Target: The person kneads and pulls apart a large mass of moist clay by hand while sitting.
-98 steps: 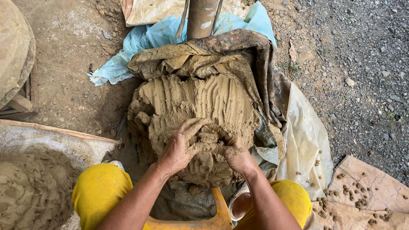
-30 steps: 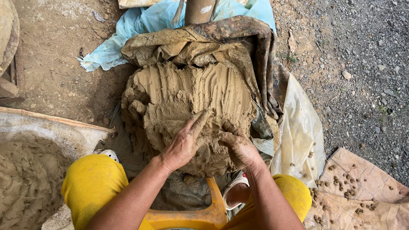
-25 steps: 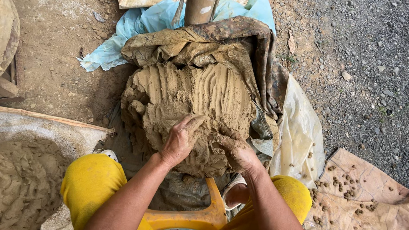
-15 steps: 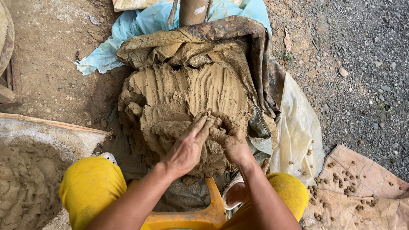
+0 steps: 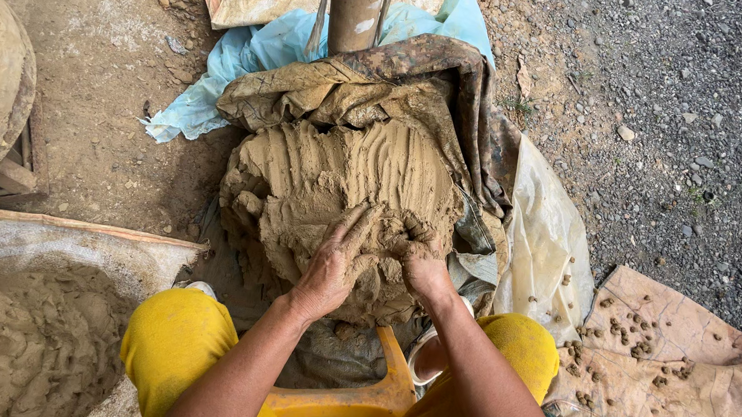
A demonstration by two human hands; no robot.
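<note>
The clay mound (image 5: 345, 192) sits on muddy cloth (image 5: 401, 84) just ahead of the person's knees. The left hand (image 5: 329, 268) lies flat on its near face, fingers together; the right hand (image 5: 420, 263) digs in, fingers curled into clay. Behind the mound stands a post (image 5: 357, 3) beside pale blue plastic (image 5: 250, 52); right of it, a brown paper sheet (image 5: 690, 384).

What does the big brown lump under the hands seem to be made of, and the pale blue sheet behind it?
The lump looks like wet clay or mud: matte brown, soft enough to keep finger grooves, and the left hand and right hand press into it. The pale blue sheet seems thin plastic, crumpled and faintly shiny, though it could be coated fabric.
</note>
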